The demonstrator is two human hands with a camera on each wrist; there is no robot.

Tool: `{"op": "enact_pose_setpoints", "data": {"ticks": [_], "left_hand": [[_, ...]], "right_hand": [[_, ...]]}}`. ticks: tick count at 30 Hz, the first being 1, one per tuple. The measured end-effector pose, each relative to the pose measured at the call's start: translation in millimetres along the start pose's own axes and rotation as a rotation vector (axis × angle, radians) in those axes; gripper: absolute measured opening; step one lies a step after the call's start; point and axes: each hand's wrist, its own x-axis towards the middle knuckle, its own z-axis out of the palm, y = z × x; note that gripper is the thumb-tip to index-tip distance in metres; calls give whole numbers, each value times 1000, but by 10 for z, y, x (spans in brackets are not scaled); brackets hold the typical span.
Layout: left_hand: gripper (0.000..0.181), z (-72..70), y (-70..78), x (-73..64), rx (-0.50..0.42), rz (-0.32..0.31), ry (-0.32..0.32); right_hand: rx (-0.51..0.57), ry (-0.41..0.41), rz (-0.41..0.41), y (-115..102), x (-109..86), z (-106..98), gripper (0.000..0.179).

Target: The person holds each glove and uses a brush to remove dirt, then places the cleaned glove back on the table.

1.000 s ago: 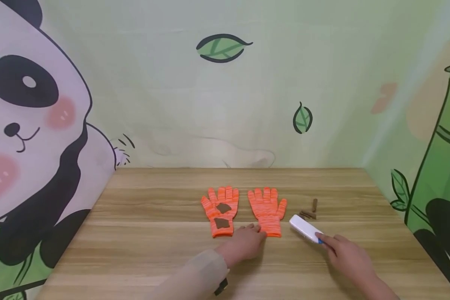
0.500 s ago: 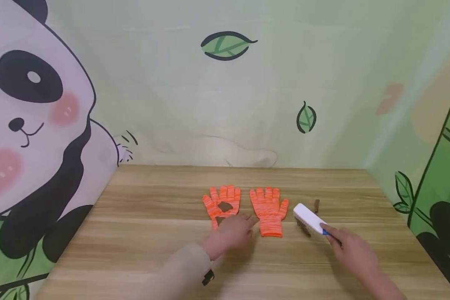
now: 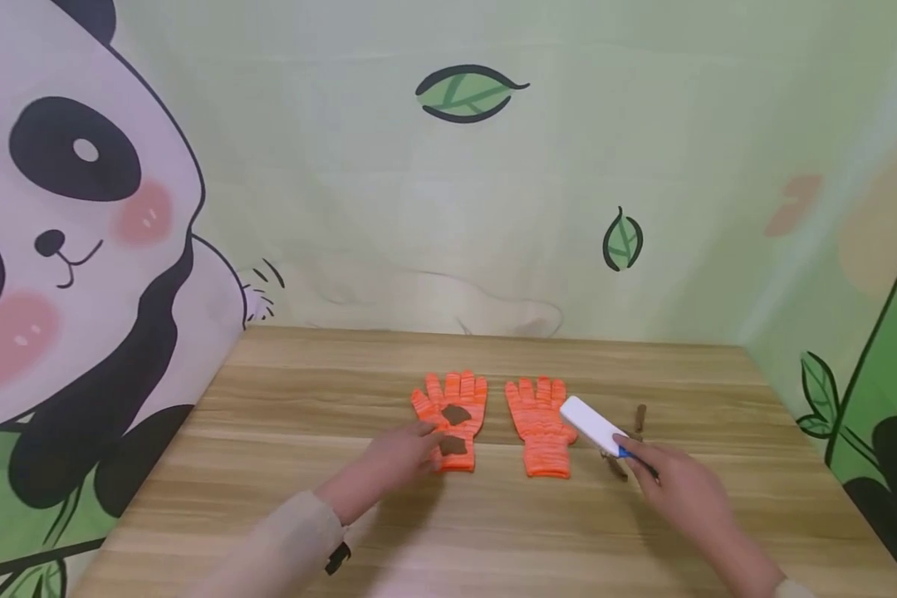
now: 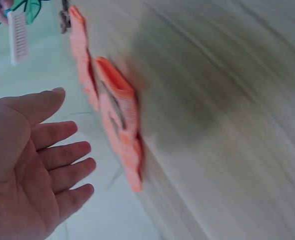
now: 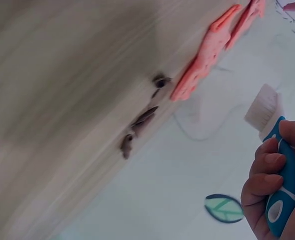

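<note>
My right hand (image 3: 683, 490) grips the blue handle of a white-headed scrub brush (image 3: 589, 425), held raised; its pale bristles (image 5: 261, 107) show in the right wrist view. In the head view the brush head overlaps the thumb side of the right orange knit glove (image 3: 546, 444). To the left lies a matching glove (image 3: 474, 403), carrying two dark brown patches (image 3: 456, 414). My left hand (image 3: 392, 457) is beside that glove's cuff and thumb side, palm empty and fingers loosely extended in the left wrist view.
Several small brown rolled strips (image 5: 145, 120) lie on the wood-grain table (image 3: 269, 465) right of the gloves, partly behind the brush and right hand in the head view. A cloth backdrop (image 3: 344, 191) with panda and leaf drawings rises behind the table.
My left hand has moved left, from between the gloves across the left glove's cuff to its outer side. The brush in my right hand has lifted and shifted left from the brown strips toward the right glove.
</note>
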Motion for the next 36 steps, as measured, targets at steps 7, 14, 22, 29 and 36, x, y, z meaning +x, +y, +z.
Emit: {"op": "enact_pose_setpoints", "data": {"ticks": [7, 14, 22, 29, 36], "left_hand": [[40, 72, -162, 2, -28, 29, 29], [52, 144, -296, 64, -5, 0, 1], [51, 210, -325, 155, 40, 27, 5], [49, 266, -317, 256, 162, 15, -15], [57, 283, -314, 344, 174, -30, -66]], "right_hand": [[-6, 0, -101, -268, 227, 45, 33], [55, -45, -137, -591, 481, 234, 33], [50, -93, -132, -827, 707, 573, 33], [-2, -115, -109, -1014, 935, 843, 32], [-32, -193, -108, -1164, 1076, 955, 32]]}}
